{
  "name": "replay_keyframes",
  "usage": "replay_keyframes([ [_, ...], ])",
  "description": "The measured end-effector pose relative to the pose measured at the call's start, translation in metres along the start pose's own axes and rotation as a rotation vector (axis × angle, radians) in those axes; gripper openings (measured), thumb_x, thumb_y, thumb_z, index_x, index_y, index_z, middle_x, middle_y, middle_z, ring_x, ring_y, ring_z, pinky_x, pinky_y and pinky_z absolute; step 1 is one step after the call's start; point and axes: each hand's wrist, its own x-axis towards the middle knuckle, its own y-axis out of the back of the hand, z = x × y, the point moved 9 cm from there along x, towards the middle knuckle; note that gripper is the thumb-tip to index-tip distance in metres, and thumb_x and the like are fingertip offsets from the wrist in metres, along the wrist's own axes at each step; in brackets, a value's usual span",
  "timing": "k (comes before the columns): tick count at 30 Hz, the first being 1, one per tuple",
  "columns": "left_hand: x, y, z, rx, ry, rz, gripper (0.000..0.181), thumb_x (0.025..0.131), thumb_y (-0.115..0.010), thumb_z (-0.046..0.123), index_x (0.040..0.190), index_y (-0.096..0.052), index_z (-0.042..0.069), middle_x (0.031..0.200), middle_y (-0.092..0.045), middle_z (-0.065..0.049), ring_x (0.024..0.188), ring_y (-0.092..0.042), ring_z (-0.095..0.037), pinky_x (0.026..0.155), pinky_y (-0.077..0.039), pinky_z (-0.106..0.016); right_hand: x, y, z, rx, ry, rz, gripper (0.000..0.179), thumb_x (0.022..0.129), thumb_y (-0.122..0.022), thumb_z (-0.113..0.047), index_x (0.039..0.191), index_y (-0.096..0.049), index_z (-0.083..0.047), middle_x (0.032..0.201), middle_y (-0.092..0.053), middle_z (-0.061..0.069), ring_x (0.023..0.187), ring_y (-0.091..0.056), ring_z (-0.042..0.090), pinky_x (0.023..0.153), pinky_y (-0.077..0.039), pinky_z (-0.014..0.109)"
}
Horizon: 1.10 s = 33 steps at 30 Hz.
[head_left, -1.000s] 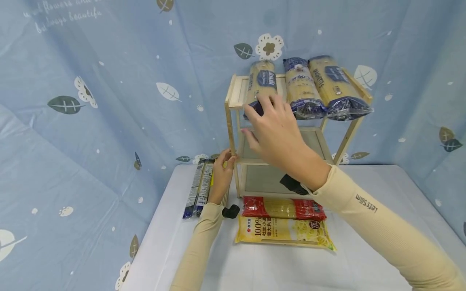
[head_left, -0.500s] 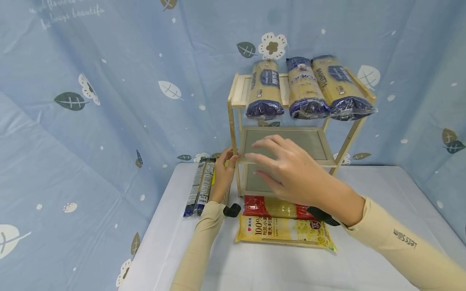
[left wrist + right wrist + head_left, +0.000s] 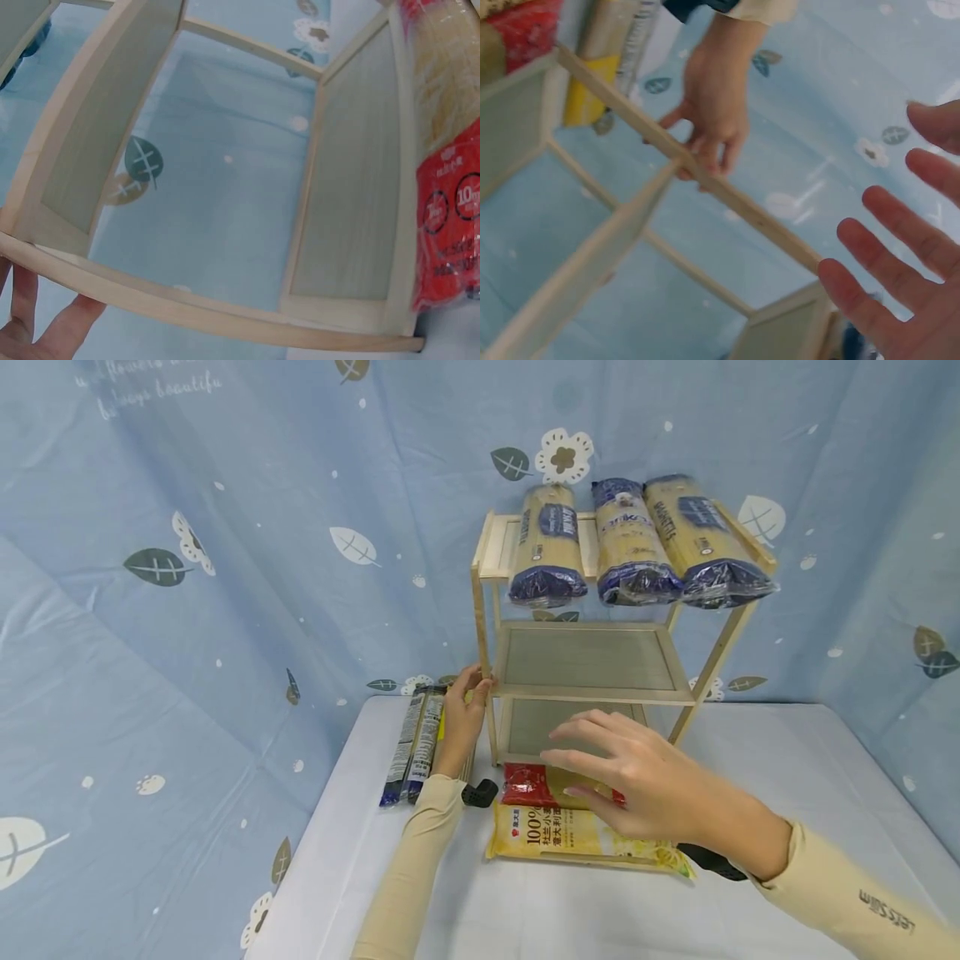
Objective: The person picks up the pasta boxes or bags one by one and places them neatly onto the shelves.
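Observation:
My left hand (image 3: 463, 722) grips the front left post of a three-tier wooden shelf rack (image 3: 592, 696) at the middle tier. In the left wrist view its fingers (image 3: 71, 330) are at that post (image 3: 202, 306). My right hand (image 3: 645, 777) holds nothing; its fingers are spread and lightly bent, over a red spaghetti pack (image 3: 523, 783) and a yellow pasta pack (image 3: 540, 835), hiding part of both. Three clear-and-blue spaghetti packs, left (image 3: 551, 543), middle (image 3: 630, 539) and right (image 3: 697, 527), lie side by side on the top tier.
Blue-ended pasta packs (image 3: 408, 747) lie on the white table (image 3: 525, 910) left of the rack, partly behind my left hand. Behind the table hangs a blue patterned curtain (image 3: 262, 610). Middle (image 3: 592, 656) and bottom tiers (image 3: 536, 727) show bare panels.
My right hand has let go of the left spaghetti pack on the top tier and moved down and right to above the red and yellow packs. My left hand stays on the post.

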Motion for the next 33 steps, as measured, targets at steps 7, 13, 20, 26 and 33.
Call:
replay_keyframes([
  [7,-0.001,0.002,0.008,0.003,0.017,0.013,0.024,0.094,-0.056,0.005,0.116,-0.06,-0.005,0.1,-0.068,-0.018,0.093,-0.06,-0.032,0.076,-0.049,-0.05,-0.025,-0.012,0.003,0.056,-0.021,-0.028,0.035,0.098,-0.044,-0.038,0.116,-0.065,-0.016,0.12,-0.059,0.004,0.109,-0.054,0.024,0.085,-0.047,0.046],
  [13,-0.003,0.006,0.037,0.025,0.004,0.006,0.022,0.093,-0.055,-0.002,0.115,-0.059,-0.007,0.1,-0.066,-0.023,0.093,-0.06,-0.035,0.076,-0.048,-0.052,-0.042,-0.021,0.006,0.086,-0.028,-0.013,0.031,0.098,-0.046,-0.036,0.117,-0.064,-0.02,0.121,-0.057,0.001,0.107,-0.054,0.02,0.082,-0.048,0.043],
  [20,-0.004,0.007,0.042,0.029,0.01,0.003,0.022,0.094,-0.054,-0.002,0.115,-0.059,-0.007,0.1,-0.065,-0.024,0.095,-0.059,-0.036,0.08,-0.047,-0.052,-0.064,-0.04,0.014,0.103,-0.068,-0.03,0.03,0.092,-0.06,-0.03,0.12,-0.063,-0.021,0.122,-0.056,-0.001,0.108,-0.054,0.019,0.08,-0.049,0.044],
  [26,-0.001,0.004,0.027,0.006,-0.012,0.008,0.023,0.094,-0.055,0.001,0.115,-0.059,-0.006,0.099,-0.066,-0.024,0.094,-0.059,-0.038,0.079,-0.046,-0.056,-0.084,-0.06,0.026,0.102,-0.154,-0.084,0.031,0.093,-0.058,-0.039,0.119,-0.064,-0.023,0.122,-0.056,-0.003,0.112,-0.053,0.019,0.085,-0.047,0.047],
  [33,-0.001,0.001,0.002,0.026,-0.002,0.017,0.024,0.096,-0.056,0.011,0.117,-0.061,0.0,0.099,-0.069,-0.013,0.094,-0.06,-0.027,0.077,-0.047,-0.051,-0.106,-0.078,0.028,0.068,-0.142,-0.092,0.038,0.078,-0.076,-0.025,0.115,-0.065,-0.025,0.126,-0.057,-0.004,0.113,-0.053,0.023,0.081,-0.049,0.051],
])
